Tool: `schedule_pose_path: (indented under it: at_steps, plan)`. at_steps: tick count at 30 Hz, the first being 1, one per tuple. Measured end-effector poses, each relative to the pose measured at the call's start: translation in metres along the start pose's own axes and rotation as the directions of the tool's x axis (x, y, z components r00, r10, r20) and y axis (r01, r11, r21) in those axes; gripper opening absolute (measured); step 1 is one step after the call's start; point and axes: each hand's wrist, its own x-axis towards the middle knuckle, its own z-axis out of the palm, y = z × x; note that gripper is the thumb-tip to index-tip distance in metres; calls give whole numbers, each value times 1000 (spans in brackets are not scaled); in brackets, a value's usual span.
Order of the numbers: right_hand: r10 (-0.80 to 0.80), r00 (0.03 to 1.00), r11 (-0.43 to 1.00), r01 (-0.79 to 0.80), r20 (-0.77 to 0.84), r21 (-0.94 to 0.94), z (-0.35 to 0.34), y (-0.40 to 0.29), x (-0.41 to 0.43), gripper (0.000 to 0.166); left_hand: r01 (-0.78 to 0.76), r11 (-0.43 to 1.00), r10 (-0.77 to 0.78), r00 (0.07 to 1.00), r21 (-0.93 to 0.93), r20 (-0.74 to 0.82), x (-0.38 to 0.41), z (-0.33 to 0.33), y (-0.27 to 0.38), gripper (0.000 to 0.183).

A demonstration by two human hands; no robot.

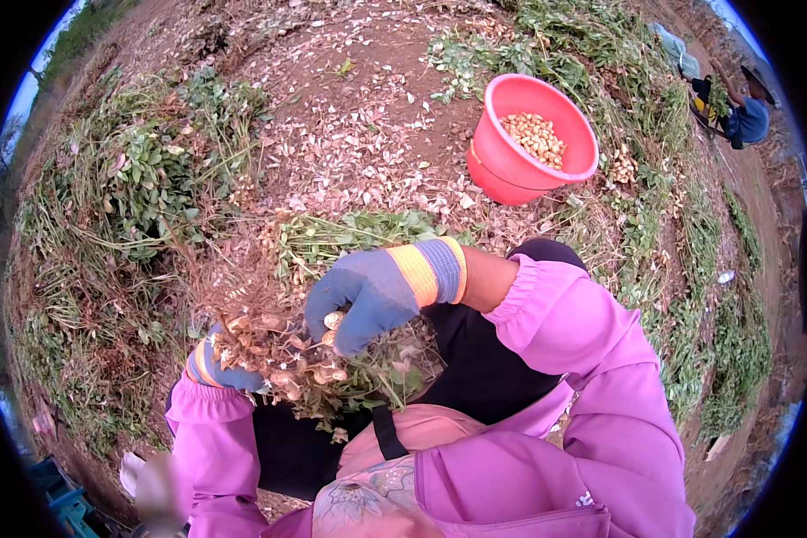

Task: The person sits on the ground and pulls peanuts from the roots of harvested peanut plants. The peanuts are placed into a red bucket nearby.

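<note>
A pulled-up peanut plant (269, 343) lies over my lap, its roots and pods toward the left and its leaves toward my body. My left hand (232, 373), in a blue and yellow knit glove, grips the plant from below; the pods hide most of its fingers. Above the root cluster, my gloved right hand (360, 302) pinches peanut pods (332, 327) between thumb and fingers. Whether those pods are still joined to the roots I cannot tell. Beyond my right knee stands a red plastic bucket (508, 151), tilted, with picked peanuts (534, 138) in it.
Heaped peanut plants (148, 175) lie on the left, and a long row of them (652, 222) runs down the right. Cut greenery (356, 232) lies just ahead of my hands. Dry leaves (363, 148) cover the soil. Another person (746, 118) sits at the far right holding plants.
</note>
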Motion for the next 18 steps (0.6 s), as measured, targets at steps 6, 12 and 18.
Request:
schedule_pose_path:
  at_steps: [6,12,18]
  plan:
    - [46,996,996,-51,-77,-74,-1,0,-8,24,-45,996,44,999,73,13,-3,-11,-11,67]
    - [149,946,984,-170,-287,-49,-4,-8,-18,25,10,985,7,995,173,-97,11,-4,1,67]
    - [49,877,992,13,-477,126,-3,5,-25,11,-289,946,301,951,-149,64,24,-4,-9,72]
